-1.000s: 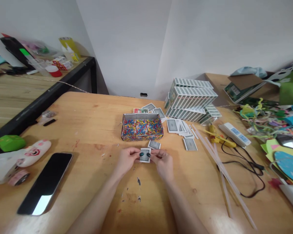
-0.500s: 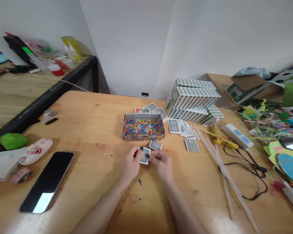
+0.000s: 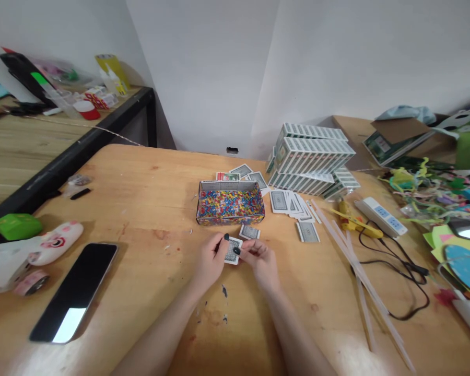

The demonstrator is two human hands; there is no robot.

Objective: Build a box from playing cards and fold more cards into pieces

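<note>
Fingers [image 3: 221,250] of the left hand [image 3: 209,263] and right hand [image 3: 265,263] are clamped on a small, white-bordered, grey-patterned card [image 3: 232,256], one hand per side, over a pale wooden table [image 3: 141,209], on the near side of an open rectangular box with multicoloured print [image 3: 231,221]. Judged progress: box already standing formed, a greyish facing along its inner back wall; the card in hand not yet set down. Remaining loose: a short grey-backed card piece [image 3: 249,232] just in front of the box, another grey-backed card [image 3: 308,233] farther right, a fanned spread of grey-backed cards [image 3: 279,201]. Hard to make out: fingertips behind the card, its underside, whether it is folded. Cards behind the box [image 3: 257,180] show only in part.
</note>
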